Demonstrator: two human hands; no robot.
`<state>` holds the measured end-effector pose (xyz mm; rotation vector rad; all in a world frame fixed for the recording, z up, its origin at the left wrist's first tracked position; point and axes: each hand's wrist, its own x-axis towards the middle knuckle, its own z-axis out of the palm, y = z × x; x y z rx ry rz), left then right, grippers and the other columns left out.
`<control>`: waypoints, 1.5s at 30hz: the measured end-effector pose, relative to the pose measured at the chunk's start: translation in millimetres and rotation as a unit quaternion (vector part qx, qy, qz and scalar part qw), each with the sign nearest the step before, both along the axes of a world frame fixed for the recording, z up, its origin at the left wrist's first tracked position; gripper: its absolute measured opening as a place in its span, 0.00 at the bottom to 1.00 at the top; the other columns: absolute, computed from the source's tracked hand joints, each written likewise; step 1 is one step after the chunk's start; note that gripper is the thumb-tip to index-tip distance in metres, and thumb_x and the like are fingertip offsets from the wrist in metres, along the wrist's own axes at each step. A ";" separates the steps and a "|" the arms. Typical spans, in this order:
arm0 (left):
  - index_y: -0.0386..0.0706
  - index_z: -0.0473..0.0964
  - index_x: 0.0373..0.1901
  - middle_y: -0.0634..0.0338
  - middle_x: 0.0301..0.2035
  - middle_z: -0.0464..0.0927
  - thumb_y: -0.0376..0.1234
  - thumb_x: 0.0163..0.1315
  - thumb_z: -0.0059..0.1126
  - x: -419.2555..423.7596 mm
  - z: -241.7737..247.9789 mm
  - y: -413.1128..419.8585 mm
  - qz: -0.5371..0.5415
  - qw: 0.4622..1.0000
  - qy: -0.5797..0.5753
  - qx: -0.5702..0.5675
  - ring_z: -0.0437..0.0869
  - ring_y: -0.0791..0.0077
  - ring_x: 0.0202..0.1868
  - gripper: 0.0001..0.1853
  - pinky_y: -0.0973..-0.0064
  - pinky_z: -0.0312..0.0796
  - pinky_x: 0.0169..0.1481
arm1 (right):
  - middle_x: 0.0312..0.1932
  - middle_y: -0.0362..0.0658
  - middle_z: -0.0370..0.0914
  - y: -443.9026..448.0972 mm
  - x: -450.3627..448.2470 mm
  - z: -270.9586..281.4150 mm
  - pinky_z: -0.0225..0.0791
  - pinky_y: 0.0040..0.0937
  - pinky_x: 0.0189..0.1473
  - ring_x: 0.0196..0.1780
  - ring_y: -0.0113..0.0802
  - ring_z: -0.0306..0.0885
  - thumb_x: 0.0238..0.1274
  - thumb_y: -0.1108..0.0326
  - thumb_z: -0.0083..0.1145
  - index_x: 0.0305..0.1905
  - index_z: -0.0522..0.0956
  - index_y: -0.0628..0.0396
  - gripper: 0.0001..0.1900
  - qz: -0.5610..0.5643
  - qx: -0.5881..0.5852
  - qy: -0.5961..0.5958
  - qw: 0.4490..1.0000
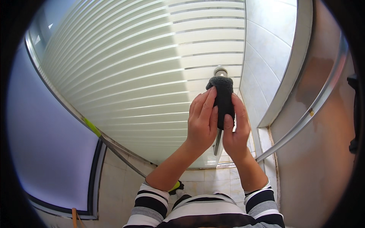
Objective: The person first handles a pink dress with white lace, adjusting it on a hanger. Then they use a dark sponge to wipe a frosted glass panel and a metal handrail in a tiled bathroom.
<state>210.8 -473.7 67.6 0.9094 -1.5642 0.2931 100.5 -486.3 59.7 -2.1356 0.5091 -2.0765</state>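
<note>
A dark grey towelling cloth (223,99) is wrapped around the upper part of a metal door handle. The handle's bare lower end (218,142) shows below the cloth, and its round top mount (220,71) shows above it. My left hand (202,119) presses the cloth from the left with its fingers pointing up. From the right, my right hand (237,125) grips the same cloth, its thumb on the front. The handle sits on a glass door (128,68) with frosted horizontal stripes. Whatever part of the handle lies under the cloth is hidden.
A brush with a grey pole (122,158) and a lime-green grip (92,127) leans along the door's left edge. White wall tiles (265,54) and a metal-edged door frame (291,71) stand at right. Below are floor tiles (216,178); a wooden stick (74,218) shows at lower left.
</note>
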 end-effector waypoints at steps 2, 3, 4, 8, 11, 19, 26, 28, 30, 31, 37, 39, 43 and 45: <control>0.31 0.70 0.56 0.44 0.43 0.75 0.25 0.64 0.48 -2.1 5.7 -4.5 -0.024 0.998 0.005 -0.061 0.79 0.52 0.41 0.18 0.67 0.73 0.47 | 0.55 0.64 0.70 -5.6 5.9 5.2 0.69 0.41 0.56 0.57 0.57 0.73 0.62 0.80 0.46 0.61 0.65 0.70 0.22 -0.023 0.009 0.016 1.000; 0.30 0.70 0.56 0.43 0.42 0.75 0.26 0.65 0.48 -1.7 10.2 -7.9 -0.024 0.999 0.038 -0.003 0.79 0.54 0.40 0.18 0.68 0.73 0.45 | 0.54 0.65 0.71 -10.3 6.7 8.9 0.70 0.40 0.54 0.55 0.57 0.74 0.62 0.79 0.46 0.62 0.65 0.70 0.22 -0.034 -0.025 0.013 0.999; 0.30 0.70 0.55 0.43 0.41 0.76 0.26 0.65 0.47 -2.0 14.2 -10.7 -0.029 0.998 0.059 0.021 0.79 0.55 0.40 0.17 0.69 0.73 0.44 | 0.54 0.65 0.71 -14.9 5.8 12.4 0.71 0.40 0.53 0.54 0.58 0.75 0.63 0.79 0.47 0.62 0.65 0.70 0.22 -0.034 0.015 0.025 0.999; 0.30 0.72 0.53 0.46 0.38 0.77 0.26 0.65 0.47 -3.6 12.6 -11.0 -0.058 0.985 0.130 0.101 0.80 0.61 0.37 0.16 0.72 0.72 0.42 | 0.56 0.65 0.70 -18.9 3.0 9.2 0.74 0.39 0.49 0.53 0.58 0.76 0.62 0.77 0.50 0.61 0.67 0.68 0.22 -0.051 0.041 0.036 0.997; 0.30 0.72 0.52 0.49 0.39 0.77 0.24 0.64 0.48 -3.7 -13.0 -1.5 -0.058 0.984 0.139 0.091 0.80 0.64 0.37 0.15 0.74 0.72 0.41 | 0.58 0.64 0.68 -14.4 6.4 -16.9 0.73 0.39 0.50 0.55 0.58 0.74 0.60 0.79 0.52 0.61 0.68 0.68 0.23 -0.058 -0.001 0.029 0.998; 0.31 0.66 0.58 0.49 0.46 0.75 0.29 0.67 0.45 -13.4 -48.6 13.4 -0.142 0.954 0.181 0.191 0.77 0.65 0.44 0.19 0.72 0.70 0.50 | 0.58 0.63 0.69 -7.6 3.6 -65.2 0.61 0.49 0.59 0.63 0.57 0.68 0.56 0.80 0.52 0.62 0.66 0.67 0.25 -0.057 0.007 0.016 0.998; 0.34 0.66 0.57 0.56 0.48 0.76 0.44 0.75 0.32 -9.8 0.6 -9.4 -0.464 0.725 0.431 0.272 0.78 0.72 0.50 0.24 0.75 0.72 0.54 | 0.61 0.59 0.69 -21.6 -1.1 -15.7 0.58 0.47 0.61 0.65 0.55 0.66 0.56 0.76 0.56 0.60 0.70 0.66 0.25 -0.105 -0.024 0.057 0.993; 0.37 0.68 0.55 0.61 0.44 0.77 0.45 0.74 0.35 -6.5 -5.1 -9.8 -0.446 0.756 0.390 0.278 0.76 0.80 0.45 0.23 0.83 0.71 0.45 | 0.61 0.59 0.68 -20.5 4.4 -21.1 0.58 0.47 0.62 0.65 0.55 0.66 0.56 0.75 0.57 0.60 0.70 0.65 0.25 -0.121 -0.021 0.051 0.991; 0.38 0.69 0.54 0.64 0.41 0.76 0.46 0.74 0.36 -4.5 -23.0 -6.7 -0.420 0.784 0.364 0.275 0.75 0.86 0.41 0.22 0.87 0.69 0.39 | 0.61 0.60 0.69 -17.6 8.0 -38.8 0.57 0.47 0.63 0.65 0.55 0.67 0.56 0.75 0.57 0.60 0.70 0.65 0.25 -0.113 -0.026 0.026 0.993; 0.38 0.69 0.54 0.65 0.40 0.76 0.46 0.74 0.37 -3.7 -35.4 -6.5 -0.405 0.799 0.351 0.273 0.74 0.87 0.40 0.22 0.88 0.69 0.38 | 0.60 0.60 0.69 -15.8 8.5 -51.5 0.57 0.47 0.63 0.64 0.55 0.67 0.56 0.74 0.58 0.60 0.70 0.65 0.25 -0.108 -0.026 0.016 0.994; 0.38 0.67 0.53 0.67 0.40 0.70 0.47 0.72 0.40 6.6 -125.4 -1.4 -0.345 0.836 0.283 0.320 0.70 0.88 0.38 0.21 0.89 0.67 0.38 | 0.59 0.61 0.70 1.2 -0.6 -139.5 0.56 0.50 0.64 0.63 0.55 0.70 0.53 0.77 0.60 0.59 0.70 0.66 0.26 -0.085 0.049 0.058 0.993; 0.38 0.67 0.54 0.66 0.41 0.70 0.46 0.72 0.40 7.8 -158.5 5.3 -0.336 0.828 0.279 0.351 0.71 0.86 0.38 0.21 0.89 0.67 0.39 | 0.57 0.59 0.73 10.1 -2.5 -170.3 0.57 0.50 0.63 0.61 0.53 0.72 0.51 0.80 0.61 0.58 0.71 0.64 0.26 -0.081 0.088 0.053 0.991; 0.37 0.68 0.55 0.60 0.46 0.71 0.46 0.72 0.39 14.8 -220.3 16.1 -0.290 0.836 0.261 0.385 0.76 0.75 0.40 0.23 0.76 0.71 0.45 | 0.54 0.55 0.76 24.2 -0.6 -223.7 0.57 0.47 0.61 0.59 0.49 0.75 0.48 0.82 0.61 0.57 0.73 0.62 0.26 -0.096 0.148 0.073 0.982; 0.37 0.68 0.55 0.57 0.47 0.73 0.44 0.72 0.39 13.0 -247.9 17.6 -0.287 0.831 0.267 0.394 0.76 0.69 0.43 0.21 0.73 0.70 0.48 | 0.54 0.54 0.76 26.8 -3.7 -244.6 0.57 0.46 0.61 0.59 0.48 0.75 0.48 0.81 0.62 0.56 0.73 0.62 0.26 -0.100 0.157 0.081 0.979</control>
